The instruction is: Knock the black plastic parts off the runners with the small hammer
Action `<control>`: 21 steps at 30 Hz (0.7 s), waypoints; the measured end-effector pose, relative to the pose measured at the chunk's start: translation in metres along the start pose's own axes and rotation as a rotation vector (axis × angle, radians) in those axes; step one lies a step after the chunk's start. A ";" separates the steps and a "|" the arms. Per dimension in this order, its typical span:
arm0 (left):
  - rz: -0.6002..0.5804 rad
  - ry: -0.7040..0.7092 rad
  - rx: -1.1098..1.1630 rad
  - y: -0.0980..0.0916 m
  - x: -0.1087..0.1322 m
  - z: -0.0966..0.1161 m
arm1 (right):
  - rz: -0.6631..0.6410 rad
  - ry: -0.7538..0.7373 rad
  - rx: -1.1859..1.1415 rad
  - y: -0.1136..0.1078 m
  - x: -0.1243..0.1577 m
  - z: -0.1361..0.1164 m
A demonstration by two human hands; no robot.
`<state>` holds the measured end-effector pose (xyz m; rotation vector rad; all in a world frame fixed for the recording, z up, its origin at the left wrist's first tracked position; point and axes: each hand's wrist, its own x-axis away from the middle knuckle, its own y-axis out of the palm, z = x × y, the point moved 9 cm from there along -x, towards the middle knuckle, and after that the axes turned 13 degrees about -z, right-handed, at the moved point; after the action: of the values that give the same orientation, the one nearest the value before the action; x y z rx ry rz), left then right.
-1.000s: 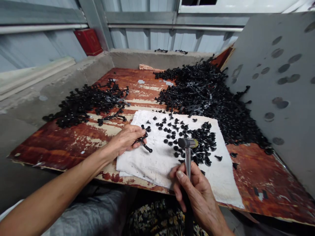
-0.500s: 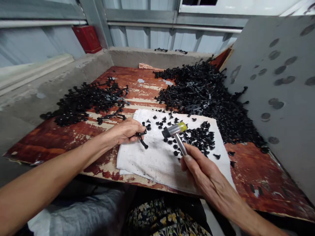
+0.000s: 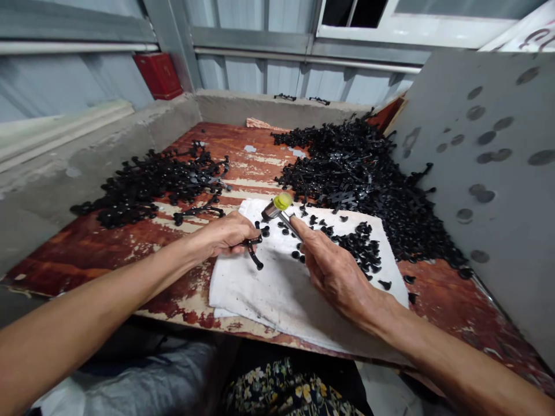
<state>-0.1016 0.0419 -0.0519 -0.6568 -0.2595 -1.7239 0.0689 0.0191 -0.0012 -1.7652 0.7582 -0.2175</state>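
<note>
My left hand (image 3: 234,234) is closed on a black branched part (image 3: 254,254) at the left edge of a white cloth (image 3: 264,300). One curved arm of the part sticks out below the fingers; the rest is hidden in the hand. My right hand (image 3: 332,268) grips a mallet (image 3: 273,208) by its metal handle. Its head has a yellow face and a dark face, and is raised just right of and above my left hand. Small black suction-cup-like pieces (image 3: 362,245) lie scattered over the cloth, some partly covered by my right hand.
A large heap of black parts (image 3: 347,167) fills the back right of the worn red-brown table (image 3: 243,156). A smaller pile of branched black parts (image 3: 151,185) lies at left. A grey spotted panel (image 3: 485,156) stands along the right; a low concrete ledge (image 3: 243,107) runs behind.
My right hand has moved the mallet left and away from me, bringing its head close to my left hand. My left hand keeps its hold. The view has tilted slightly up.
</note>
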 end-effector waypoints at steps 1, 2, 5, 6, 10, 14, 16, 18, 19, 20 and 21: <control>-0.006 0.001 0.004 0.001 0.001 0.000 | -0.034 0.009 0.031 0.003 -0.001 0.001; -0.015 0.001 0.008 0.001 0.001 0.000 | -0.072 0.018 0.059 0.006 -0.003 0.002; -0.046 0.011 0.022 0.003 0.001 -0.001 | -0.111 0.022 0.078 0.008 -0.006 0.002; -0.049 0.016 0.022 0.002 0.001 -0.001 | -0.071 0.012 0.055 0.004 -0.006 0.000; -0.035 0.015 0.033 0.001 0.000 -0.005 | 0.073 0.014 0.000 -0.011 -0.002 -0.006; -0.054 -0.003 0.058 0.003 -0.002 -0.009 | -0.132 0.030 0.081 0.006 -0.006 -0.003; -0.060 -0.021 0.074 0.004 -0.003 -0.013 | -0.087 0.041 0.062 0.002 -0.005 -0.001; -0.057 -0.019 0.084 0.003 -0.003 -0.014 | -0.056 0.053 0.073 -0.002 -0.004 -0.001; -0.057 -0.015 0.084 0.003 -0.003 -0.013 | -0.087 0.056 0.092 0.000 -0.004 -0.002; -0.058 -0.015 0.082 0.003 -0.003 -0.013 | -0.140 0.055 0.107 0.005 -0.004 -0.002; -0.059 -0.021 0.078 0.003 -0.004 -0.014 | -0.190 0.049 0.109 0.009 -0.004 -0.002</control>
<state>-0.1022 0.0371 -0.0658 -0.6162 -0.3621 -1.7547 0.0612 0.0182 -0.0083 -1.7334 0.6022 -0.4234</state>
